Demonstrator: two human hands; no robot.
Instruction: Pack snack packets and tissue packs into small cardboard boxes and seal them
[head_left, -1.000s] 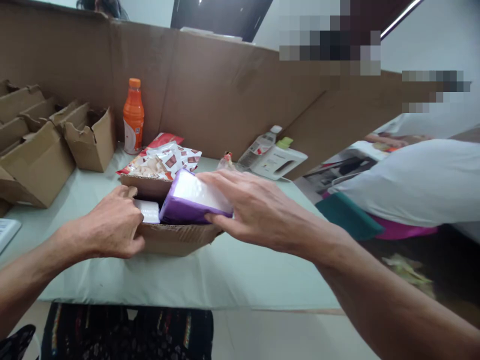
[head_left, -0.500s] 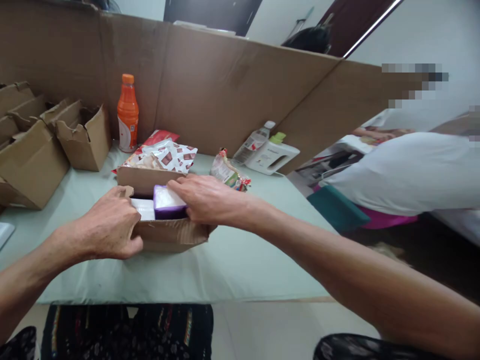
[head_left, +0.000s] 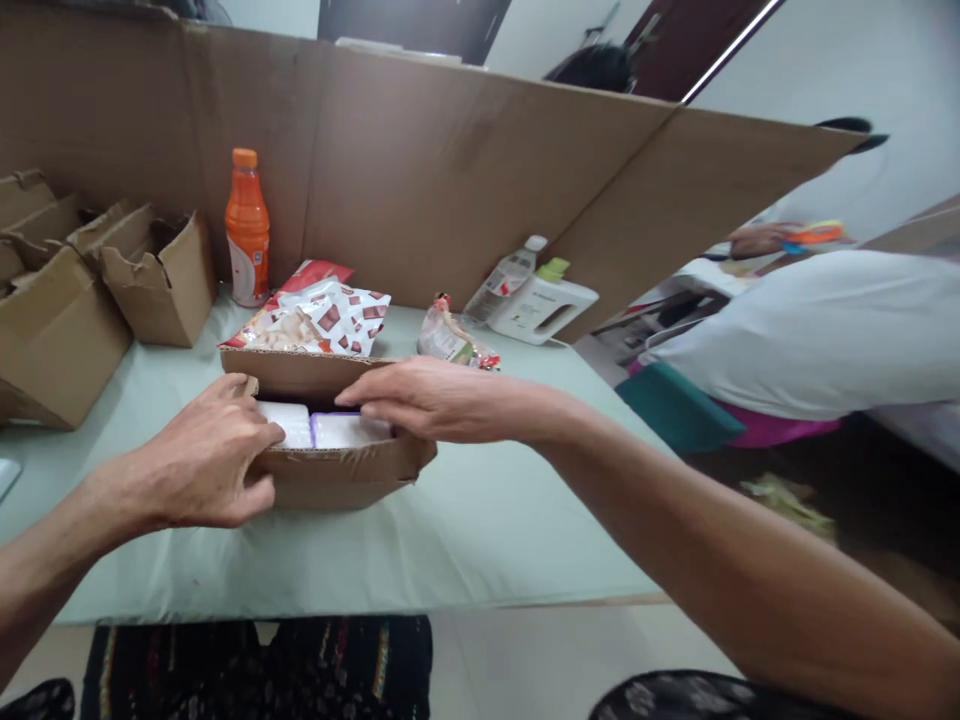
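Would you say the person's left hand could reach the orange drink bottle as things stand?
Probably yes. The left hand grips the near edge of the open cardboard box, and the orange drink bottle stands upright beyond it against the cardboard wall, with only low snack packets nearby.

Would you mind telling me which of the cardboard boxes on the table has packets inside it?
The small box nearest the person, held between both hands, with white and purple-edged packets inside; the boxes at far left show nothing inside.

Front of box (head_left: pixel 337 480): bare cloth, open.
Behind: snack bags (head_left: pixel 311 318), orange bottle (head_left: pixel 247 228) crowd.
Left: empty cartons (head_left: pixel 90 290).
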